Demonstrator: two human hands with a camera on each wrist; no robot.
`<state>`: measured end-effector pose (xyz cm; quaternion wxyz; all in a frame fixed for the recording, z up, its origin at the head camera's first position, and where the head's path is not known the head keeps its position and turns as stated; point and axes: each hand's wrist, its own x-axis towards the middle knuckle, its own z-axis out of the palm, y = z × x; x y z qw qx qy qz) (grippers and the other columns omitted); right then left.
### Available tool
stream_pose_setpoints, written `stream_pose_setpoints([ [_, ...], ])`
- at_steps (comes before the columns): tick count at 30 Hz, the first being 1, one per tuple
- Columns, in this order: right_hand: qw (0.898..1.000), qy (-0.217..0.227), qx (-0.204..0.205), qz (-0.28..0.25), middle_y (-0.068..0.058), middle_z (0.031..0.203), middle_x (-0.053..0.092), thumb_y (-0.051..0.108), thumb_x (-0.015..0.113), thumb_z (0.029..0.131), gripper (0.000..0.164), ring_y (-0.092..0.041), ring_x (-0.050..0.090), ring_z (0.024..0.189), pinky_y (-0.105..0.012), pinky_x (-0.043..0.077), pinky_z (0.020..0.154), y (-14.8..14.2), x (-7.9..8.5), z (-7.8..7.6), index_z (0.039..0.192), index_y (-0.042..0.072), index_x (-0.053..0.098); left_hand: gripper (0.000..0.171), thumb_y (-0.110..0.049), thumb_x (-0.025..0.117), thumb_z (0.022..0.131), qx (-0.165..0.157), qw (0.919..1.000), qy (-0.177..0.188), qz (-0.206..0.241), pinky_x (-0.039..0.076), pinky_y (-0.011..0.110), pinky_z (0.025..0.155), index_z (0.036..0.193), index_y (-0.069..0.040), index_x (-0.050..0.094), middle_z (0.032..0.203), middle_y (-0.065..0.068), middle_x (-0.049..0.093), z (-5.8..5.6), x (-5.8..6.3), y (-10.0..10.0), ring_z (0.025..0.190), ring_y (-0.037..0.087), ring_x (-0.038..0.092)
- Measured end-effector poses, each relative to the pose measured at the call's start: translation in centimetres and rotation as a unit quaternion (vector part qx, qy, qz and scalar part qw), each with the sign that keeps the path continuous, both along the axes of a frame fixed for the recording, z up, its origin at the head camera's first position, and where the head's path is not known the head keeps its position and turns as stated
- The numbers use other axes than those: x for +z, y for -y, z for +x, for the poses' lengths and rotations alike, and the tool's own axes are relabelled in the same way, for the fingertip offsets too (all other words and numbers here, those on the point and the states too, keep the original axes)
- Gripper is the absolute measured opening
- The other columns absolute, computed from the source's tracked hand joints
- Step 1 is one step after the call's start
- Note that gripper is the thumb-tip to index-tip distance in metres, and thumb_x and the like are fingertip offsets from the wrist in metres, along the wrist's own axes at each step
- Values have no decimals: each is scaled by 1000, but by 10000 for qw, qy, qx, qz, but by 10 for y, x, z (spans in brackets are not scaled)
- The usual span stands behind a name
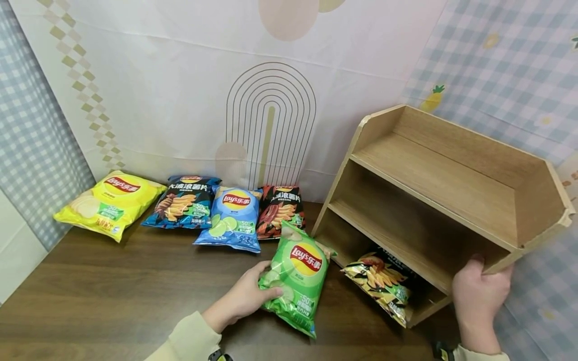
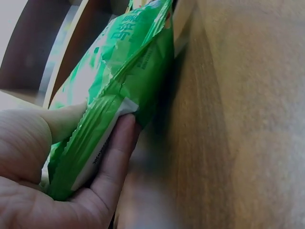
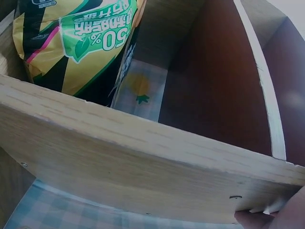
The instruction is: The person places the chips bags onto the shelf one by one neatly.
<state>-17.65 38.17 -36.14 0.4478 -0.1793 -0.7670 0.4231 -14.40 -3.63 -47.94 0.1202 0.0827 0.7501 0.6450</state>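
Note:
My left hand (image 1: 246,296) pinches the lower left side of a green Lay's chip bag (image 1: 300,276), thumb on the front face. In the left wrist view the fingers (image 2: 114,157) reach behind the bag's crimped edge. The bag is tilted just above or on the tabletop; which one I cannot tell. On the right, my right hand (image 1: 483,291) grips the side panel of a wooden shelf (image 1: 429,200), its thumb at the front edge. A black and gold chip bag (image 1: 381,281) leans in the lowest compartment, also visible in the right wrist view.
Along the back wall lie a yellow chip bag (image 1: 110,203), a dark blue one (image 1: 184,203), a light blue one (image 1: 232,218) and a red and black one (image 1: 281,210). Everything stands on a brown wooden table (image 1: 113,291). Checked cloth (image 1: 496,75) hangs behind the shelf.

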Motion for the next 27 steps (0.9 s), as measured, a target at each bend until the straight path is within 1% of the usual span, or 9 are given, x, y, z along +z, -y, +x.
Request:
stream_pose_setpoints([
  [4,10000,-23,34,-8,-22,127,56,14,46,92,46,-29,50,118,-28,34,105,0,1,0,138,6,48,79,-21,74,87,-251,9984,231,446,54,35,80,148,0,29,133,19,52,-1,3,-4,98,21,63],
  [6,10000,-20,64,-15,-23,128,56,14,47,92,47,-28,50,119,-28,34,105,1,1,0,138,5,47,79,-22,74,87,-301,9978,300,516,53,34,81,148,-1,29,133,18,53,-2,5,-6,98,20,63],
  [11,10000,-20,86,-17,-23,128,55,14,47,92,46,-29,49,119,-28,34,106,2,1,1,138,5,47,76,-25,74,87,-286,9985,236,396,51,36,86,147,-3,33,131,13,54,-6,12,-15,104,19,60],
  [15,10000,-5,8,7,-25,126,56,15,47,92,46,-33,50,119,-31,34,105,3,1,2,136,3,48,74,-26,74,87,-267,9992,140,265,50,37,87,145,-2,35,129,11,54,-8,17,-23,104,18,58],
  [18,10000,16,-16,41,-25,125,56,16,47,92,46,-35,50,118,-32,35,105,3,1,2,136,3,48,71,-23,73,88,-329,9986,182,380,52,35,83,144,-1,36,126,11,56,-8,20,-29,99,18,61],
  [23,10000,13,-45,42,-25,124,57,16,47,92,45,-36,50,114,-33,36,104,4,1,2,136,4,49,68,-19,74,88,-526,9961,253,667,54,33,77,143,-1,38,120,11,60,-10,24,-39,92,20,65],
  [27,10000,-1,-47,30,-25,123,57,16,47,92,45,-35,51,113,-32,36,104,5,1,1,136,4,49,66,-20,74,87,-613,9956,258,655,54,34,77,141,-3,41,115,9,62,-15,26,-46,92,20,64],
])
